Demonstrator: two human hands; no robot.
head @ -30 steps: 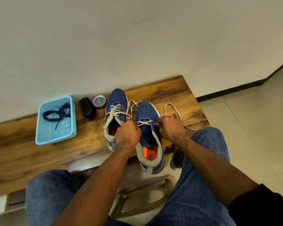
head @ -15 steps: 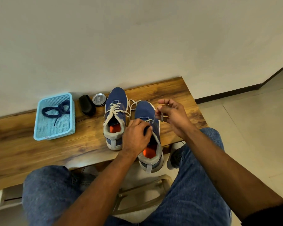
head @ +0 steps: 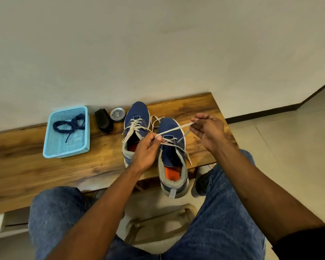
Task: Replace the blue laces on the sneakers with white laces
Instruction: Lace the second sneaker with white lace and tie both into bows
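Head view: light-blue basket (head: 51,147) on wooden bench (head: 36,166), blue laces (head: 69,123) coiled inside. Beside it, two blue sneakers (head: 172,147). White lace (head: 174,128) pinched taut between left hand (head: 146,152) and right hand (head: 208,130).

2 blue sneakers side by side on table, toes twd wall. Left sneaker (head: 135,128): white lace thru most eyelets, ends loose. Right sneaker (head: 172,154): heel overhangs table edge, orange insole showing, white lace (head: 174,130) only thru front eyelets, one end pulled taut. Blue laces (head: 69,124) bunched in light-blue basket (head: 51,147), well left.
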